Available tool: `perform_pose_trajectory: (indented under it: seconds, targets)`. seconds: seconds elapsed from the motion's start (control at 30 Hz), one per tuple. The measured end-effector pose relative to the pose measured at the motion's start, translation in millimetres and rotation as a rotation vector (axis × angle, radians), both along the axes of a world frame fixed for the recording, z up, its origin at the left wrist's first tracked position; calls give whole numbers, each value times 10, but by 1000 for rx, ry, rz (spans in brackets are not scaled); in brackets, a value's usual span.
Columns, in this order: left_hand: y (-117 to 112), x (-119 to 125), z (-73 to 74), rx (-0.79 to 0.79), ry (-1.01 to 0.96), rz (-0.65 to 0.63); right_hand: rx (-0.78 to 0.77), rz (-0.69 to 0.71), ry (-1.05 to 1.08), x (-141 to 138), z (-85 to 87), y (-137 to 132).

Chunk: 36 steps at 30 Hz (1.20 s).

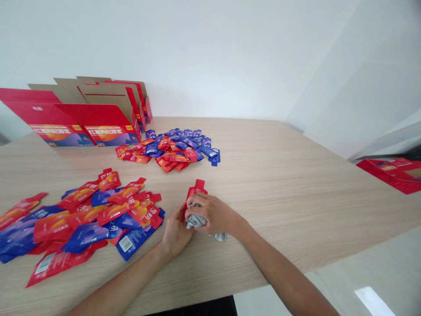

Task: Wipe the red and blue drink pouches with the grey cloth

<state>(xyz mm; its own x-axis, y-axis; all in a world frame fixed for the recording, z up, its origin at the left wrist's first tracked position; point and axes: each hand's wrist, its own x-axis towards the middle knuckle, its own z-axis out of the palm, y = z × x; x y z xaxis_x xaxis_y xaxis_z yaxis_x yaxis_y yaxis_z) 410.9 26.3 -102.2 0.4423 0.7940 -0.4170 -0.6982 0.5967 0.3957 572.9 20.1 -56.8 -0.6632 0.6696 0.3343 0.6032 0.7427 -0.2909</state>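
Observation:
My left hand [177, 232] is closed around the lower part of a red spouted pouch [196, 188], whose capped end points away from me. Bunched in my right hand [215, 215] is a grey-and-white striped cloth [196, 219], pressed against the front of the pouch. A loose end of the cloth hangs out below the right palm. Both hands meet just above the table, and the right fingers hide much of the pouch. To the left of my hands lies a heap of red and blue pouches [85, 215].
Farther back is a second pile of smaller-looking red and blue pouches [177, 147]. Open red cardboard boxes [108, 125] stand against the wall at back left. A red box [391, 175] sits beyond the right table edge. Everything lies on a wood-grain table [279, 188].

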Motion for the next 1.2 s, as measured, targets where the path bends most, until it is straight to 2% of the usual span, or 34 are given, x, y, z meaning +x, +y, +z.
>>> perform_pose_trajectory:
  seconds: [0.07,0.13,0.37,0.47,0.53,0.7,0.8,0.87,1.07,1.13,1.2]
  targets:
    - [3,-4,-2,12,29,-4,7,52,-13,-41,-21,-14]
    - [6,0,7,9,16,-14,26,4,-5,-46,-15,-13]
    - [-23,48,77,1,-78,-63,131,-449,134,104,42,57]
    - [-43,64,89,7,-89,-59,155,-536,166,126,29,68]
    - [-46,65,80,11,-79,-52,145,-495,153,117,23,63]
    - [-32,39,26,-3,-73,-42,73,-132,15,73,36,19]
    - [-30,37,7,10,-93,-33,51,-17,-32,59,37,5]
    - [-35,48,7,14,-109,-40,62,-59,-13,64,33,13]
    - [-64,79,41,35,-114,-51,131,-421,134,128,14,71]
    - [-72,76,48,38,-117,-70,136,-463,160,144,11,77]
    - [-74,69,39,26,-117,-79,120,-413,143,152,15,74]
